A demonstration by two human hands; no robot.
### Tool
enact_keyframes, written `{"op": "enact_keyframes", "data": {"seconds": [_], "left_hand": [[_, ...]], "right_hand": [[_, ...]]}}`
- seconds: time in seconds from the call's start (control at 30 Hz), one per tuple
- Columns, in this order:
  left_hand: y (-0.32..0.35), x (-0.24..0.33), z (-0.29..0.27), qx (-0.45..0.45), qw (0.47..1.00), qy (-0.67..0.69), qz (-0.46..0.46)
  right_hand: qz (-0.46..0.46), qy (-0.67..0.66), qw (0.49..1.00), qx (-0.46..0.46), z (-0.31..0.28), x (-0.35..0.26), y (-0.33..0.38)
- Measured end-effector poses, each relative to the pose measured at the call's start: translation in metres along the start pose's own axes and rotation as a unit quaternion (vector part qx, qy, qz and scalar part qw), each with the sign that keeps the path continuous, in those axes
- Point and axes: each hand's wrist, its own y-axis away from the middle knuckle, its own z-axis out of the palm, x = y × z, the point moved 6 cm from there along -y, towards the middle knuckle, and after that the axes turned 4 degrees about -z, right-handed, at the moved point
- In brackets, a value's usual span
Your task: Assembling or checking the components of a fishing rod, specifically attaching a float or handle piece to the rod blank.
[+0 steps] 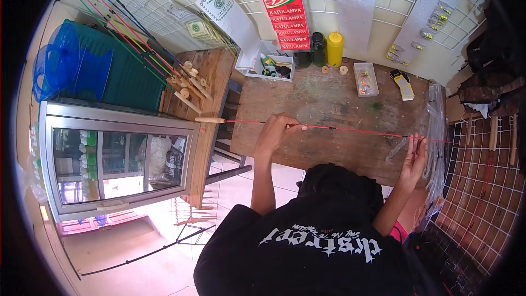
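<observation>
Your left hand (275, 131) pinches the red rod (350, 130) near its middle, thumb and fingers closed on the thin shaft. Your right hand (415, 159) pinches the rod close to its tip, fingers pointing up, beside a clear plastic sleeve (433, 131) that hangs at the table's right edge. The rod lies level across the wooden table (329, 98), its pale wooden handle (210, 120) sticking out past the left edge. More rods (137, 38) lean on the wall grid at the left. A yellow bottle (335, 48) stands at the table's far edge.
</observation>
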Motion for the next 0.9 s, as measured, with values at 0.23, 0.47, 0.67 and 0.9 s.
{"op": "enact_keyframes", "data": {"seconds": [0.23,0.47,0.67,0.9], "left_hand": [[-0.005,-0.017,-0.009,-0.012,0.999,-0.027,-0.041],[0.004,-0.065,-0.025,0.006,0.996,-0.062,-0.066],[0.004,-0.019,-0.036,0.05,0.992,-0.118,-0.004],[-0.007,0.124,0.013,0.025,0.986,0.066,0.149]], "right_hand": [[0.012,-0.003,1.0,-0.014,0.017,0.009,0.014],[0.026,0.025,0.999,-0.041,0.054,0.028,0.044],[0.025,0.004,0.996,-0.091,0.083,0.031,0.066],[0.045,0.018,0.991,-0.127,0.109,0.04,0.094]]}}
